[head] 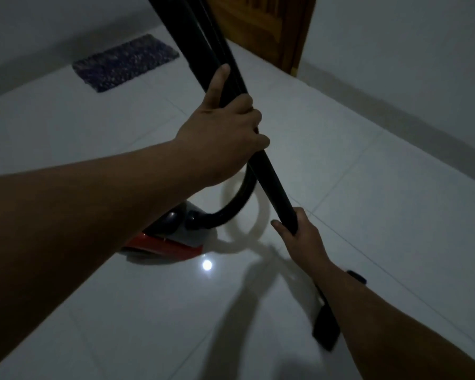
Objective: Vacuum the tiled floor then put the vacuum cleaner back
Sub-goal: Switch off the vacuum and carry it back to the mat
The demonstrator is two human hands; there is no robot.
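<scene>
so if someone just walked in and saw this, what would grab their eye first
Most likely the long black vacuum wand cutting diagonally through the middle, with the left hand gripping it high up and the right hand near its lower end. Next, the red and grey canister vacuum cleaner on the glossy white tiled floor under the left forearm. A dark speckled rectangular mat lies far left.

- A room in a home, dimly lit.
- Glossy white tiled floor (340,204) with a lamp glare on it.
- Plain pale walls (409,50) meeting at a corner.
- Wooden door (266,26) in that corner.
- Small dark mat (125,62) lying by the far wall.
- Red and grey canister vacuum (173,234) on the tiles.
</scene>
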